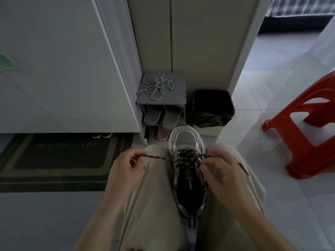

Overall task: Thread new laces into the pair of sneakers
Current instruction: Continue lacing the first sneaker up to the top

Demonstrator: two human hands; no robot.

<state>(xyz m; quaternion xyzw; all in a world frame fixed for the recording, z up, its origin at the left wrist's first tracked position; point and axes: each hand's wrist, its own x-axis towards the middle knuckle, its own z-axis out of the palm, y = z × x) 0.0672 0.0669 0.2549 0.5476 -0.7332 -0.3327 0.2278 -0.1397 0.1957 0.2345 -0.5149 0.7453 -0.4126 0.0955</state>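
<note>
Sneaker wedged steady between the knees; left hand and right hand each pinch the dark lace, holding it taut sideways.

The lace end vanishes under the right hand; the red stool is cropped.

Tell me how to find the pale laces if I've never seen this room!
Look at the tall white cabinet ahead; at its foot stands a small grey rack, left of a black-lined bin. On the rack's top lies a loose tangle of pale laces. Unlike the dark lace in the sneaker, they sit in no shoe.
</note>
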